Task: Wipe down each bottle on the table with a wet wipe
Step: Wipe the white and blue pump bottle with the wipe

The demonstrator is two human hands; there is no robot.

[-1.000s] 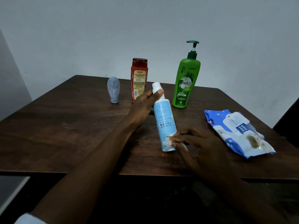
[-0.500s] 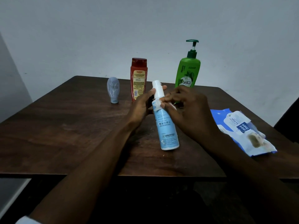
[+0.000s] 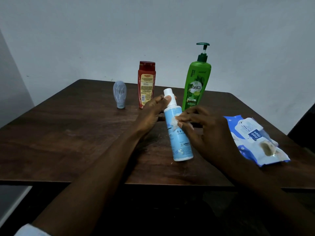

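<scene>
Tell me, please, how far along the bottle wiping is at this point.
Nothing shows as finished. In hand: the left hand grips the light blue bottle near its cap, tilted, base on the table, while the right hand presses a wet wipe on its upper body. The grey bottle, red bottle and green pump bottle stand untouched behind; whether they were wiped cannot be told.

Head camera looks forward and down, close over the table.

Dim, flat, bluish lighting is prevailing; no clear source is showing. Soft shadows are pooling on the table under the forearms. Wide-angle distortion is bowing the edges. Foreground arms and corners are sinking into near-black.
</scene>
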